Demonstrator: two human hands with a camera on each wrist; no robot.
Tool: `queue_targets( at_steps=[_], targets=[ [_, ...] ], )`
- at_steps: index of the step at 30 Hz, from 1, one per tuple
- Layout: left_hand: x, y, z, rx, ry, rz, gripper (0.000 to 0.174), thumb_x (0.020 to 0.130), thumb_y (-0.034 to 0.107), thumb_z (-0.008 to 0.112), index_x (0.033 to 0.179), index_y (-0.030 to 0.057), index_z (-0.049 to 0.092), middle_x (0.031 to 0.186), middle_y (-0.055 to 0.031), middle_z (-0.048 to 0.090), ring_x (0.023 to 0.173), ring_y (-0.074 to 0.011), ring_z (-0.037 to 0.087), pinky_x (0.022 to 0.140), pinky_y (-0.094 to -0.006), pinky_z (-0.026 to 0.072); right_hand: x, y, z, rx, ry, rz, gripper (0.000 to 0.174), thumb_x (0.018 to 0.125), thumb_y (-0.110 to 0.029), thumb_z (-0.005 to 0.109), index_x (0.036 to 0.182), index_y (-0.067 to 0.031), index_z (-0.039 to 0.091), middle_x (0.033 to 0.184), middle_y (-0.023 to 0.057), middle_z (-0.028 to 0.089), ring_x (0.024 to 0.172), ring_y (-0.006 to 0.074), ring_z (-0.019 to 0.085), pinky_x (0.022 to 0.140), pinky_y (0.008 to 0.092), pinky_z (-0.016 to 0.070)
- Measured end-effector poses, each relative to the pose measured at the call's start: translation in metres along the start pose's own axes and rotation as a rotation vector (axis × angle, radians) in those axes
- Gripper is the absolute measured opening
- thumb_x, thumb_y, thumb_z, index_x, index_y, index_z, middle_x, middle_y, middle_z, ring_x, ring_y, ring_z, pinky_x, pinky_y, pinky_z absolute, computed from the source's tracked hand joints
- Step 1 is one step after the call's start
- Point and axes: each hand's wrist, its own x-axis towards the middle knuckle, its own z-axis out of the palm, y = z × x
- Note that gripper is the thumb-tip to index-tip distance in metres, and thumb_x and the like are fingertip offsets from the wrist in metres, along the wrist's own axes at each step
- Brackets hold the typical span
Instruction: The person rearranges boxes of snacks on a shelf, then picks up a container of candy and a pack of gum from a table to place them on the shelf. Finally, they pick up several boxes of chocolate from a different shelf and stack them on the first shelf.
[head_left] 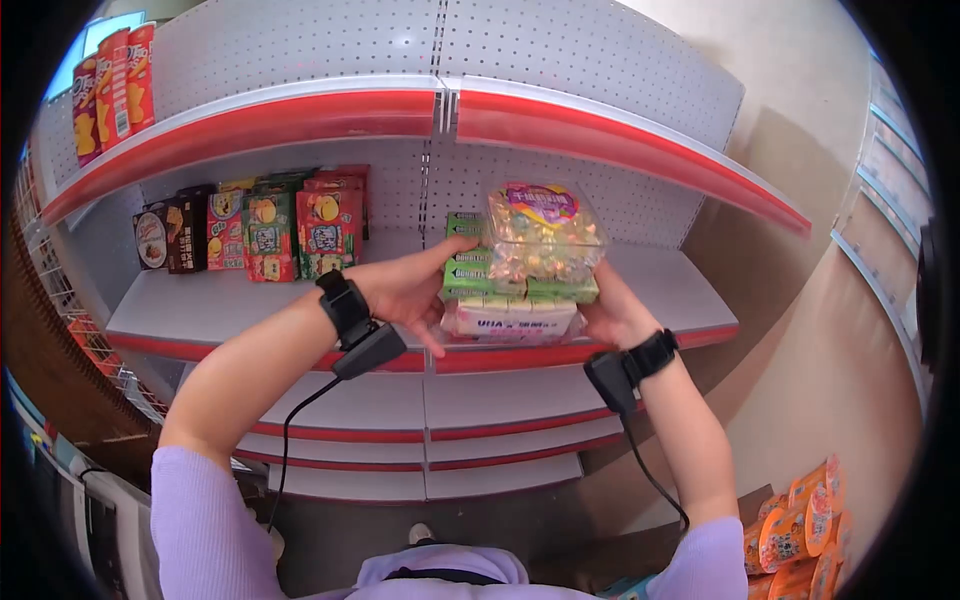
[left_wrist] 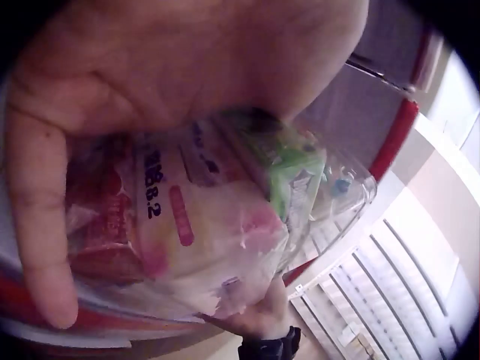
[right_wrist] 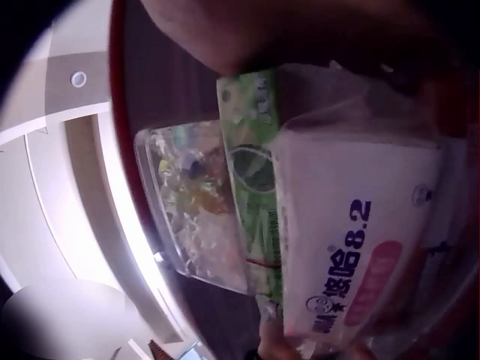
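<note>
A stack of sweets is held between two hands at the middle shelf's front edge. On top is a clear plastic tub (head_left: 545, 240) of shiny wrapped candies with a purple label. Green gum boxes (head_left: 467, 272) lie under the tub, and a white UHA candy pack (head_left: 515, 320) in clear film is lowest. The left hand (head_left: 415, 285) grips the stack's left side, one finger reaching over the gum boxes and another pointing down. At the right side, the right hand (head_left: 615, 310) holds the stack, its fingertips mostly hidden. The white pack (right_wrist: 352, 232) shows its printed front in the right wrist view.
Several snack boxes (head_left: 270, 230) stand in rows on the middle shelf (head_left: 650, 290), left of the hands. Red chip boxes (head_left: 115, 90) are on the upper shelf (head_left: 300, 115), whose red-edged lip overhangs. Orange snack packs (head_left: 795, 530) are stacked at lower right.
</note>
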Motion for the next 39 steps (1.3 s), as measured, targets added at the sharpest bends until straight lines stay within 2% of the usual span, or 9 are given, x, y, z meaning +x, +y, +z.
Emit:
queue_targets(
  at_steps=[7, 10, 13, 16, 18, 26, 34, 36, 39],
  targets=[
    [0.044, 0.005, -0.035, -0.013, 0.139, -0.044, 0.085, 0.079, 0.078, 0.027, 0.141, 0.0194, 0.032, 0.13, -0.0148, 0.045, 0.106, -0.0287, 0.056, 0.075, -0.0523, 0.0539, 0.07, 0.0, -0.027, -0.099, -0.016, 0.022, 0.062, 0.09, -0.055, 0.044, 0.137, -0.0145, 0.038, 0.141, 0.0063, 0.04, 0.129, 0.0248, 0.036, 0.1, 0.0519, 0.033],
    [0.053, 0.011, -0.04, 0.068, 0.127, -0.053, 0.09, 0.077, 0.08, 0.023, 0.141, 0.0173, 0.033, 0.13, -0.0159, 0.045, 0.105, -0.0289, 0.056, 0.076, -0.0515, 0.0536, 0.07, -0.002, -0.034, -0.107, -0.038, 0.044, 0.065, 0.091, -0.058, 0.037, 0.14, -0.0144, 0.035, 0.143, 0.0065, 0.036, 0.13, 0.0234, 0.032, 0.101, 0.0516, 0.0316],
    [0.065, 0.021, -0.039, 0.189, 0.092, -0.108, 0.095, 0.076, 0.082, 0.017, 0.14, 0.0135, 0.035, 0.126, -0.0179, 0.049, 0.102, -0.0291, 0.058, 0.076, -0.0491, 0.0538, 0.062, -0.016, -0.034, -0.222, 0.085, 0.038, 0.06, 0.092, -0.055, 0.038, 0.136, -0.0141, 0.039, 0.138, 0.0062, 0.043, 0.124, 0.0234, 0.04, 0.094, 0.052, 0.0367],
    [0.079, 0.032, -0.03, 0.287, 0.097, -0.118, 0.095, 0.078, 0.08, 0.014, 0.138, 0.0094, 0.037, 0.117, -0.0205, 0.054, 0.094, -0.0294, 0.062, 0.073, -0.0455, 0.0549, 0.103, -0.01, -0.096, -0.325, -0.065, 0.101, 0.053, 0.092, -0.05, 0.038, 0.132, -0.0142, 0.043, 0.13, 0.0046, 0.05, 0.116, 0.0224, 0.047, 0.088, 0.0477, 0.0405],
    [0.088, 0.036, -0.021, 0.321, 0.109, -0.087, 0.095, 0.079, 0.078, 0.012, 0.136, 0.0076, 0.038, 0.113, -0.0222, 0.057, 0.089, -0.0296, 0.064, 0.071, -0.0435, 0.0555, 0.09, -0.016, -0.091, -0.303, 0.108, 0.078, 0.047, 0.092, -0.045, 0.039, 0.126, -0.0152, 0.046, 0.122, 0.0026, 0.055, 0.105, 0.0208, 0.053, 0.076, 0.0428, 0.0419],
    [0.133, 0.058, 0.019, 0.369, 0.207, -0.005, 0.094, 0.084, 0.072, 0.018, 0.133, -0.006, 0.035, 0.105, -0.0378, 0.054, 0.085, -0.0368, 0.065, 0.069, -0.0426, 0.0562, 0.078, -0.039, -0.166, -0.506, 0.19, 0.074, 0.053, 0.088, -0.051, 0.043, 0.128, -0.0173, 0.046, 0.121, -0.0003, 0.055, 0.101, 0.0178, 0.052, 0.072, 0.0372, 0.0413],
    [0.16, 0.069, 0.024, 0.397, 0.217, 0.064, 0.092, 0.084, 0.071, 0.026, 0.136, -0.0046, 0.028, 0.105, -0.0353, 0.054, 0.081, -0.0372, 0.065, 0.067, -0.0401, 0.0565, 0.06, -0.065, -0.195, -0.703, 0.247, -0.175, 0.056, 0.088, -0.056, 0.043, 0.123, -0.0143, 0.052, 0.112, 0.0026, 0.056, 0.089, 0.0149, 0.052, 0.076, 0.0336, 0.0428],
    [0.158, 0.069, 0.02, 0.465, 0.21, 0.117, 0.092, 0.084, 0.071, 0.029, 0.137, -0.004, 0.027, 0.103, -0.0328, 0.055, 0.079, -0.0365, 0.065, 0.065, -0.0387, 0.0567, 0.053, -0.09, -0.198, -0.54, 0.428, -0.168, 0.064, 0.086, -0.06, 0.046, 0.125, -0.0099, 0.051, 0.117, 0.007, 0.053, 0.093, 0.0158, 0.052, 0.08, 0.0318, 0.042],
    [0.168, 0.068, 0.007, 0.556, 0.32, 0.049, 0.087, 0.085, 0.067, 0.035, 0.134, -0.0041, 0.03, 0.092, -0.0251, 0.055, 0.073, -0.031, 0.065, 0.058, -0.0347, 0.0563, 0.038, -0.115, -0.167, -0.555, 0.322, -0.138, 0.07, 0.085, -0.06, 0.049, 0.129, -0.006, 0.048, 0.127, 0.0117, 0.048, 0.1, 0.0206, 0.053, 0.081, 0.0322, 0.0422]
  ],
)
